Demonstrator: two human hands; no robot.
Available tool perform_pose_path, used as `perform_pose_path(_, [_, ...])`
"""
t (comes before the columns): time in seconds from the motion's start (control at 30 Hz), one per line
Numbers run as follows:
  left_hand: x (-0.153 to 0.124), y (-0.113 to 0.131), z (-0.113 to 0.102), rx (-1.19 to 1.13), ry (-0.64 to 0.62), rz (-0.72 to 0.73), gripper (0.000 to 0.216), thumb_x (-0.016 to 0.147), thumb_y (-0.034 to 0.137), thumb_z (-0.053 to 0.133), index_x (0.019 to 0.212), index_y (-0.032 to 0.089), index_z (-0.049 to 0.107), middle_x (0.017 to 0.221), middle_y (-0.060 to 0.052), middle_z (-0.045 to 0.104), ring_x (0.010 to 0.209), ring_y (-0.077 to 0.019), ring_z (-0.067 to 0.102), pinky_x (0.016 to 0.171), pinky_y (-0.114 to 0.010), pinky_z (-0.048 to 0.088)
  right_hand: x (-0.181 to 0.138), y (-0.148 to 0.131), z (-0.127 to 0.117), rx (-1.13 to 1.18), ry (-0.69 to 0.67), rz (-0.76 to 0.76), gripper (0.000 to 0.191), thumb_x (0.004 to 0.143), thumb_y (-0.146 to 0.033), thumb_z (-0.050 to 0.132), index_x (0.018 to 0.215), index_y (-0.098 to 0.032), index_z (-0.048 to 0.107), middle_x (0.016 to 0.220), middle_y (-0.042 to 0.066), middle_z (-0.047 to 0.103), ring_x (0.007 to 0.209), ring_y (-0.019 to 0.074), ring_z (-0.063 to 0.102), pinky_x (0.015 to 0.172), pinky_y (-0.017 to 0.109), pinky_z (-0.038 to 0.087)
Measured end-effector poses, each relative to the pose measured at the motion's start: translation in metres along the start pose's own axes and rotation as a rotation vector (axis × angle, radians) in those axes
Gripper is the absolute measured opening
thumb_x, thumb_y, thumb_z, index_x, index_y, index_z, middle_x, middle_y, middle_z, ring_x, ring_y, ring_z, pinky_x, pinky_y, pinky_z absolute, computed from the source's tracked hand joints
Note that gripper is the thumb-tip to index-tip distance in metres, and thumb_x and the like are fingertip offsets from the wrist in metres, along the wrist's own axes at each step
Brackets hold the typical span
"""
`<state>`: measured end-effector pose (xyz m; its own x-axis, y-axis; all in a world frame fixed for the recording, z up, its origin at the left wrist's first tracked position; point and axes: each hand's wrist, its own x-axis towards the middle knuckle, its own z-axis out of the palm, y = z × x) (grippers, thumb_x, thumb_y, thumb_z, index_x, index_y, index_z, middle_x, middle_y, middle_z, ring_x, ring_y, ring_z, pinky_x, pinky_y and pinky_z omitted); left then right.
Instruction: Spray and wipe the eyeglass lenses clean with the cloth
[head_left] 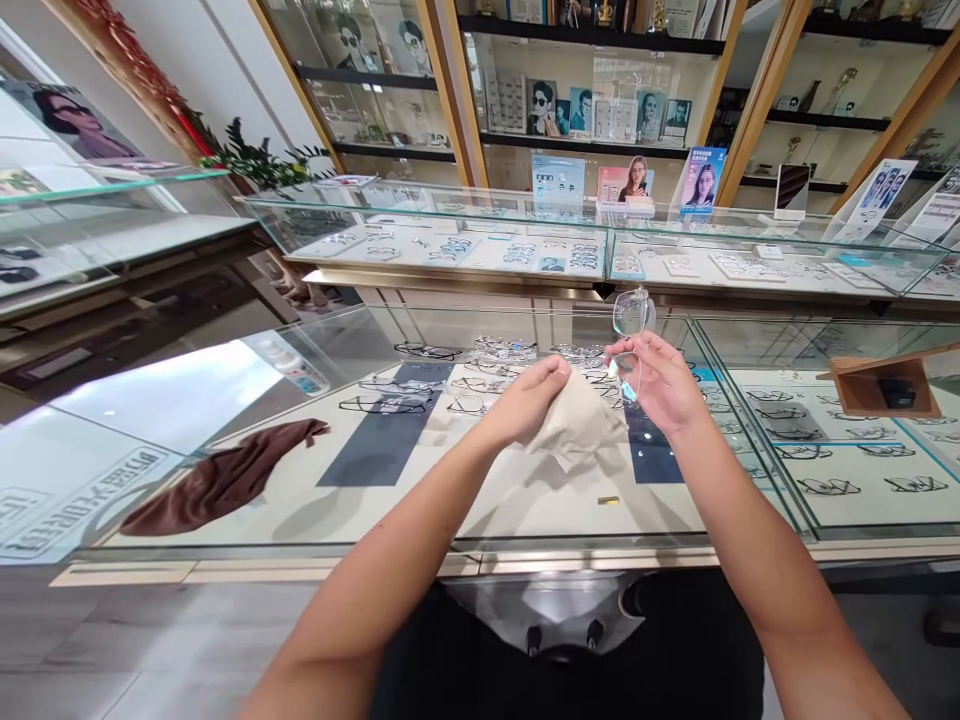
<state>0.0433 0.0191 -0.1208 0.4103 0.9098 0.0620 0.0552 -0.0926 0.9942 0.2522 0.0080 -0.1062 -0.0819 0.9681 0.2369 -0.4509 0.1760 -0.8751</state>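
My right hand (654, 382) is closed on a pair of clear-framed glasses (631, 316), which it holds upright above the glass counter (225, 420). My left hand (529, 398) pinches a beige cleaning cloth (577, 428) that hangs down between both hands, just left of the glasses. Both hands hover over the display case, which holds rows of spectacle frames (480, 375) under the glass.
A brown cloth (217, 482) lies on the counter at the left. A small wooden box (885, 385) sits at the right. A second glass showcase (600, 250) stands behind, with shelves and posters (592, 110) beyond. A plant (255, 160) is at the far left.
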Motion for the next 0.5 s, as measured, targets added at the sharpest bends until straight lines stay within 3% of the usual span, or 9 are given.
perform_pose_path(0.27, [0.008, 0.007, -0.013, -0.387, 0.329, 0.067, 0.030, 0.087, 0.042, 0.075, 0.082, 0.018, 0.057, 0.073, 0.003, 0.053, 0.064, -0.0093, 0.047, 0.059, -0.018, 0.039, -0.004, 0.006, 0.007, -0.039, -0.037, 0.031, 0.038, 0.063, -0.054, 0.096, 0.072, -0.027, 0.071, 0.083, -0.001, 0.077, 0.085, 0.0195, 0.069, 0.085, 0.035, 0.052])
perform_pose_path(0.4, [0.009, 0.008, -0.011, -0.462, 0.355, 0.090, 0.027, 0.089, 0.038, 0.075, 0.082, 0.018, 0.059, 0.074, 0.003, 0.056, 0.067, -0.0098, 0.052, 0.062, -0.018, 0.044, -0.005, 0.009, 0.010, -0.065, -0.039, 0.004, 0.038, 0.064, -0.056, 0.095, 0.070, -0.028, 0.070, 0.078, -0.002, 0.076, 0.096, 0.0225, 0.072, 0.102, 0.039, 0.048])
perform_pose_path(0.5, [0.007, 0.008, -0.007, -0.467, 0.321, 0.078, 0.027, 0.090, 0.039, 0.075, 0.084, 0.018, 0.060, 0.074, 0.003, 0.056, 0.067, -0.0105, 0.054, 0.063, -0.018, 0.046, -0.005, 0.013, 0.012, -0.091, -0.025, 0.031, 0.040, 0.063, -0.059, 0.095, 0.072, -0.028, 0.071, 0.082, -0.002, 0.078, 0.099, 0.0235, 0.072, 0.106, 0.041, 0.046])
